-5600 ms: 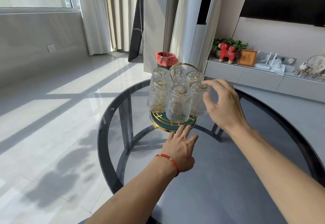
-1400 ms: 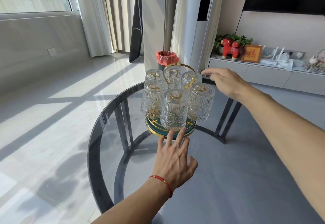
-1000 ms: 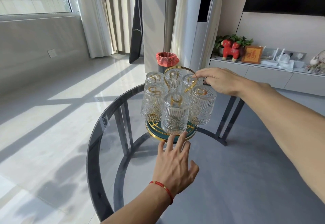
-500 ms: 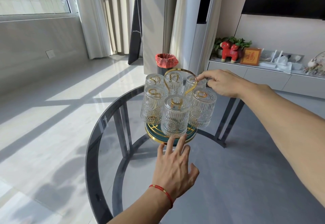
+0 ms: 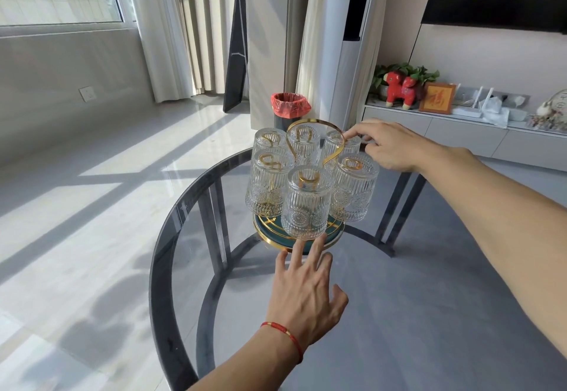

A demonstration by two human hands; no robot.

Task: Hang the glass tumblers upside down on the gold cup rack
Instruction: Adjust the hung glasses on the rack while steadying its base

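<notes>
The gold cup rack (image 5: 310, 121) stands on its green, gold-rimmed base (image 5: 274, 240) on a round glass table (image 5: 159, 267). Several ribbed glass tumblers hang upside down on it, with the front tumbler (image 5: 306, 206) nearest me. My right hand (image 5: 389, 148) reaches in from the right. Its thumb and forefinger pinch the upturned bottom of the back-right tumbler (image 5: 333, 152), beside the rack's loop handle. My left hand (image 5: 303, 295) lies flat on the table with fingers spread and its fingertips at the base's front rim.
The rack sits near the table's far edge. Behind it on the floor stands a bin with a red liner (image 5: 290, 108). A low white cabinet (image 5: 460, 135) with ornaments runs along the right wall. Sunlit floor lies to the left.
My right hand came from the air beside the rack onto the back-right tumbler and stays pinched there. My left hand keeps its place at the base. The view shifted slightly.
</notes>
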